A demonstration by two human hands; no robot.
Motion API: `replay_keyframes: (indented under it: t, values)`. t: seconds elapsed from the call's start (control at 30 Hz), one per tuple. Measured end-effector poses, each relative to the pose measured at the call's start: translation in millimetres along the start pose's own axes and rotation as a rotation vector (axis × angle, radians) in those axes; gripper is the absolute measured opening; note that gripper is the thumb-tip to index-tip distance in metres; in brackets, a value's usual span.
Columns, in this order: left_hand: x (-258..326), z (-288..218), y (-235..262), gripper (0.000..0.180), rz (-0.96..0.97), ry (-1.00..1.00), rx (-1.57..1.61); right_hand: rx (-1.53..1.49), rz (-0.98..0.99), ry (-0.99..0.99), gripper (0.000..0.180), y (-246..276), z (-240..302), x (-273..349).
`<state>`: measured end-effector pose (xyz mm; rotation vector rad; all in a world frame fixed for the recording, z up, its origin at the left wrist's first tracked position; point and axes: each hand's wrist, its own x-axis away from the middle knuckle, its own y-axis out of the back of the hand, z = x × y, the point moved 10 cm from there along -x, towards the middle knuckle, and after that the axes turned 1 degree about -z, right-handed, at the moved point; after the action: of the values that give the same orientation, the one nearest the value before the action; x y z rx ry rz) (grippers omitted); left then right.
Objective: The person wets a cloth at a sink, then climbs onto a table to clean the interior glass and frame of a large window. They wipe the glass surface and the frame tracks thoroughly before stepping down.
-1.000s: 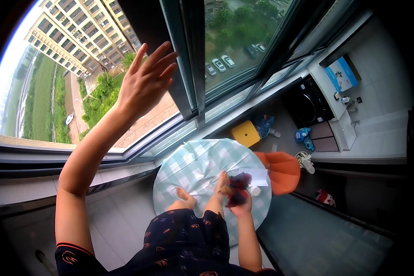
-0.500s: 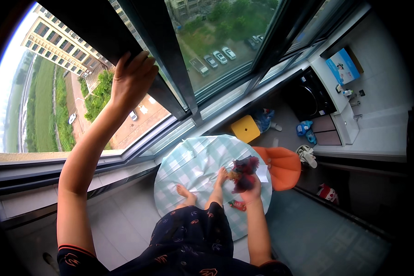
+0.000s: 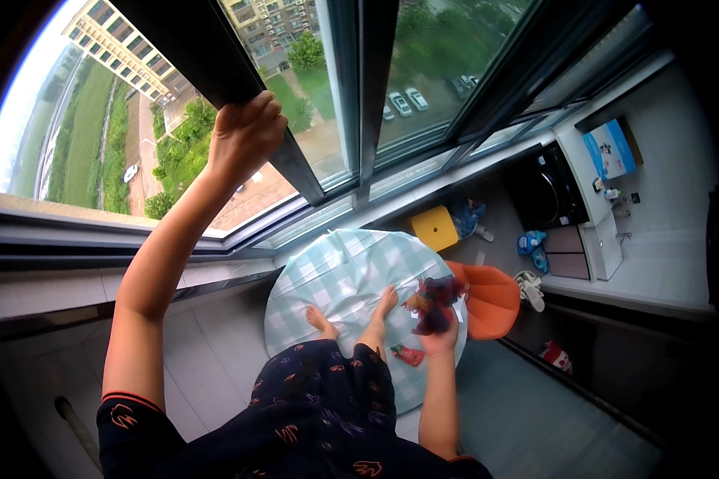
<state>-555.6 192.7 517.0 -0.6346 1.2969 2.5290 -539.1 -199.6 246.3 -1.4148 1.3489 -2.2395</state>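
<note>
My left hand [image 3: 249, 132] is raised, its fingers wrapped over the edge of a dark window frame [image 3: 284, 156]. In my right hand [image 3: 439, 339], held low over the table, is a dark red and black bundle [image 3: 435, 299] with brownish fringed parts; its exact kind I cannot make out. My bare feet [image 3: 387, 299] are on a round table with a green and white checked tablecloth [image 3: 335, 259]. A small red packet [image 3: 407, 355] lies on the cloth near my right forearm.
An orange chair [image 3: 491, 299] stands against the table's right side. Beyond the table is a yellow stool [image 3: 434, 228]; a black washing machine [image 3: 545, 188] and a counter with a blue box [image 3: 611, 150] are farther right. Through the window, ground and parked cars [image 3: 407, 100] show far below.
The view has shifted slightly. A wider gap shows between the frame edge in my left hand and the upright beside it. My right hand still holds the dark red bundle, slightly lower.
</note>
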Motion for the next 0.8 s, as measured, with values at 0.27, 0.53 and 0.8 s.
replay_keyframes:
  t: [0.27,0.53,0.8]
  values:
    - [97.7,53.9,49.6,0.014,-0.044,0.088,-0.076,0.068,0.189,-0.035,0.043,-12.2,-4.9,-17.7]
    - [211.2,117.1,82.7,0.018,0.143,0.199,-0.23,-0.017,0.38,-0.199,0.041,-29.2,-7.9,-35.0]
    - [305.3,158.3,88.2,0.042,0.502,0.226,-0.447,-0.029,0.412,-0.248,0.041,-53.0,-0.5,-42.5]
